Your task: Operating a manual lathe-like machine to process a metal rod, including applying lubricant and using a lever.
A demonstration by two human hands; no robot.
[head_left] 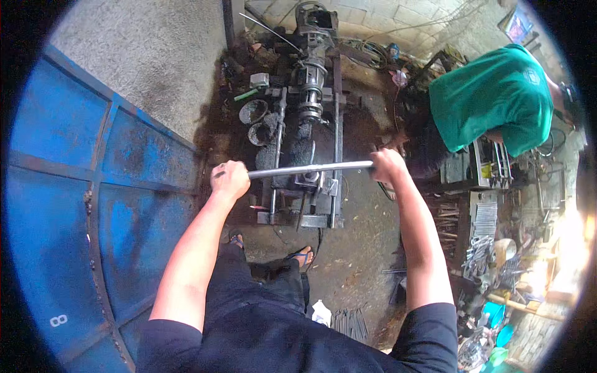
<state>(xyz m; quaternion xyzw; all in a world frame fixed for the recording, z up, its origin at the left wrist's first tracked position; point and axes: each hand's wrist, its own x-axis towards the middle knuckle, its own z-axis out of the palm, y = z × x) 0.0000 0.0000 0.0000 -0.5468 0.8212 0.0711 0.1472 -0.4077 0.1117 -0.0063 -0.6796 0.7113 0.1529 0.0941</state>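
Both my arms reach forward, gripping a straight silvery metal bar that lies crosswise in front of me. My left hand is wrapped round its left end, my right hand round its right end. The bar passes over the near end of a long, greasy machine with two parallel rails and a round chuck-like part. Dark metal shavings are heaped between the rails. Whether the bar touches the machine, I cannot tell.
A blue metal door stands close on my left. At the right a person in a green shirt bends over a workbench. Round pans sit left of the machine. Several thin rods lie on the floor by my right side.
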